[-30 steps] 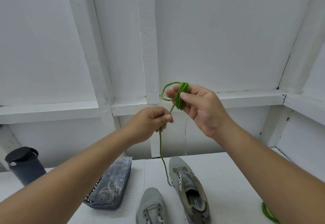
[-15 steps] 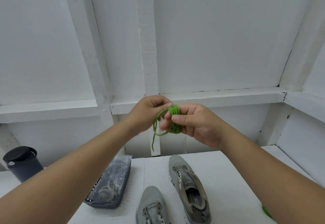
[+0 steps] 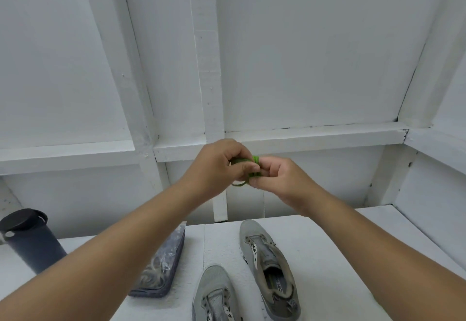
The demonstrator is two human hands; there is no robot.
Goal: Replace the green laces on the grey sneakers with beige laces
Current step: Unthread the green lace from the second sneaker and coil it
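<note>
- Head view, looking forward and down: your two hands meet in the air above a white bench point(image 3: 315, 245), in front of a white panelled wall.
- Your right hand point(image 3: 282, 182) has its fingers curled round a small coil of green lace point(image 3: 255, 166), wound about the fingertips.
- Your left hand point(image 3: 219, 166) pinches the same coil from the other side, thumb pressed against it; a short loop of lace sags just beneath both hands.
- A second ago a long tail of this lace hung down toward the bench, and your left hand sat lower on it. That tail is now gathered up into the coil, and the hands have closed together.
- That suggests the winding of this removed lace is almost done, ready to be set aside.
- Two grey sneakers point(image 3: 269, 267) lie on the bench below, well apart from your hands, with no green lace visible in their eyelets.
- A clear plastic packet point(image 3: 161, 267) lies left of the sneakers; its contents are hard to make out.
- A dark lidded tumbler point(image 3: 27, 240) stands at the far left.
- Threading in beige laces looks not yet begun.
</note>
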